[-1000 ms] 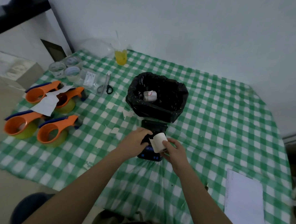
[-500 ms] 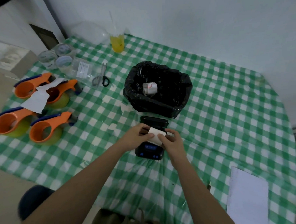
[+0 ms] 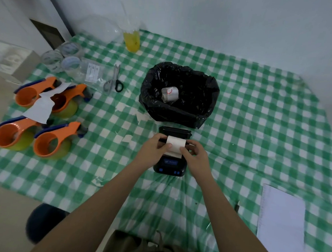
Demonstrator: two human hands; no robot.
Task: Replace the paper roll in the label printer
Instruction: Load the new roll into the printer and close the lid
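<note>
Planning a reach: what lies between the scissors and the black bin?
Head view: only bare checked tablecloth between the scissors and the black bin; nothing stands there.

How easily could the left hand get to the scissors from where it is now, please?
Probably yes. The left hand is on the paper roll; the scissors lie on open tablecloth up and left, with only paper scraps between. It would have to release the roll first.

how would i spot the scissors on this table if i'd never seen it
Start at the black-lined bin mid-table and look left. The scissors lie flat on the checked cloth beside a clear plastic packet. They are the only metal-bladed thing, with dark loop handles.
</note>
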